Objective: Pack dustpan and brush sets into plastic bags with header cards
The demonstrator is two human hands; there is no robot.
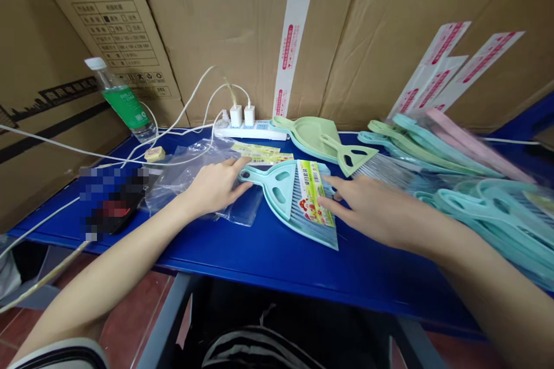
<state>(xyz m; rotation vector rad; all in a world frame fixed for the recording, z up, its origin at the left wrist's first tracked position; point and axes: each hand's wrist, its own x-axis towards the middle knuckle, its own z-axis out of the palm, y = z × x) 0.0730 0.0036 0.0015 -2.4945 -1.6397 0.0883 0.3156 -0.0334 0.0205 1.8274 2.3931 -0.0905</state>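
A light-blue dustpan (271,198) lies on the blue tabletop with a matching hand brush (283,184) nested on it, bristles toward the right. Across the bristles is a green and yellow printed label card (315,193). My left hand (216,185) has its thumb and forefinger on either side of the handle end, closed about it. From the right, my right hand (372,204) reaches in with fingers stretched and apart, the fingertips at the card's right edge. Behind them sit a green dustpan (314,131) and a green hand brush (350,155).
Blue, green and pink dustpan sets (450,144) are heaped at the right, with more light-blue sets (497,213) in front. Clear plastic bags (173,184), spare label cards (264,154), a power strip (268,130), cables and a bottle (125,104) lie leftward. Cardboard boxes (242,29) stand behind.
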